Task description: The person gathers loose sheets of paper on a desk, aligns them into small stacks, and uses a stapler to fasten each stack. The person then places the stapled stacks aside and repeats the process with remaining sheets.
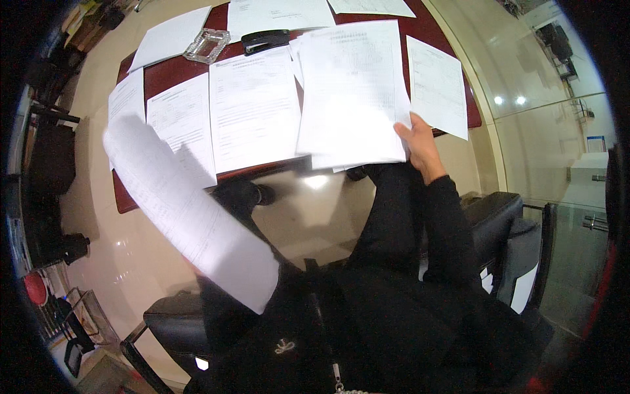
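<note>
A stack of printed paper sheets (pixel 352 98) lies at the near edge of the dark red table (pixel 165 76). My right hand (pixel 422 143) grips its lower right edge, thumb on top. Over the left side, a curved, bent sheaf of paper (pixel 192 212) slants down towards my lap. Only a small blurred bit of my left hand (pixel 193 266) shows at the sheaf's lower left edge, holding it from beneath; its fingers are hidden. Between the two lies a printed document (pixel 256 108), with another printed sheet (pixel 179 111) at its left.
A black stapler (pixel 266 42) and a clear glass ashtray (pixel 207 46) stand behind the documents. More sheets (pixel 170 37) lie along the far side, and a single sheet (pixel 438 86) at the right overhangs the table. Black padded armrests (pixel 492 214) flank me.
</note>
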Motion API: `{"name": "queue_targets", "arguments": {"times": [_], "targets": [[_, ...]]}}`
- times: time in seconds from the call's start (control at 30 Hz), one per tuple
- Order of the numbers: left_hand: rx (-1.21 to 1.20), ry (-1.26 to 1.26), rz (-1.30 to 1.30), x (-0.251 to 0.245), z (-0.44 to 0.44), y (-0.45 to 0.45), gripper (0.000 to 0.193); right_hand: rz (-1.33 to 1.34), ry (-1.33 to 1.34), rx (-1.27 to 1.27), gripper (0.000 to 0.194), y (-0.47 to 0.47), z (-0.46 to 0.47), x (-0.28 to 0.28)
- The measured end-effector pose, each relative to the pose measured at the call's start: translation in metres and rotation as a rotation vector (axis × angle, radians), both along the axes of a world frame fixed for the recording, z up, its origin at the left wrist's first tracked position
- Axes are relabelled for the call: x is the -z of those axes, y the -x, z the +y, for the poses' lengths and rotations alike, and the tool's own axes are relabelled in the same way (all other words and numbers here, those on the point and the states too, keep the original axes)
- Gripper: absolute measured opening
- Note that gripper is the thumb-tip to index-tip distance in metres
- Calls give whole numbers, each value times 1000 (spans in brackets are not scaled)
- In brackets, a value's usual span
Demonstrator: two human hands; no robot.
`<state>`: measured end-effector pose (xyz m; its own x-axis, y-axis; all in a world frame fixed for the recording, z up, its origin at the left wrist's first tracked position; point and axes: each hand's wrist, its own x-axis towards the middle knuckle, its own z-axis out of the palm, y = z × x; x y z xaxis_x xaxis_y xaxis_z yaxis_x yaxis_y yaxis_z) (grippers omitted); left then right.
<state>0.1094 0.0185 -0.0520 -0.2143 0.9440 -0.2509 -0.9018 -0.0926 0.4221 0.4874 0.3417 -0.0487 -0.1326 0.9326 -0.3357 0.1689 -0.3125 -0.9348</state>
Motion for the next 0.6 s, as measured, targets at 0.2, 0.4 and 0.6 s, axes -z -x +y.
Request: {"name": "queue_targets", "arguments": {"times": [0.2,0.4,0.6], "targets": [[211,-91,-89,-24,78,-39,50,210,218,-102,36,8,-54,8],[335,108,142,-21,119,-61,49,343,283,-207,40,21,-83,-4],[339,415,775,-1,123,-56,55,535,319,-265,43,27,-97,3]]}}
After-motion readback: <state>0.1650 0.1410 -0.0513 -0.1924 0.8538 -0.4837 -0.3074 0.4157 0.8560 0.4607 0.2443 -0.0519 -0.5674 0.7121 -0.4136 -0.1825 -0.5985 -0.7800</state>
